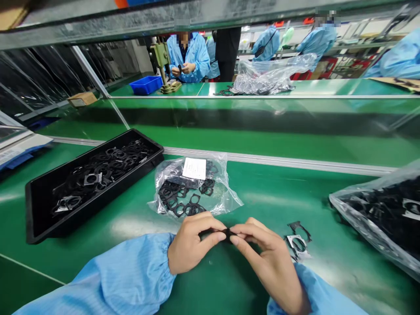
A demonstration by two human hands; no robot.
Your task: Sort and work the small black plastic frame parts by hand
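Observation:
Low in the middle of the view, my left hand (193, 243) and my right hand (267, 258) meet over the green table. Both pinch one small black flat part (227, 233) between thumbs and fingertips. Just beyond my hands lies a clear plastic bag (193, 186) with several black frame-shaped parts and a white label. To the right of my right hand a few loose black and silver parts (298, 240) lie on the table. Both arms wear light blue sleeves.
A long black tray (39, 205) holding several black parts stands at the left. Another clear bag of parts (383, 214) lies at the right edge. Across the green conveyor (262, 144), people in blue coats work near a small press (162, 61), a blue bin (146, 84) and a crumpled bag (269, 74).

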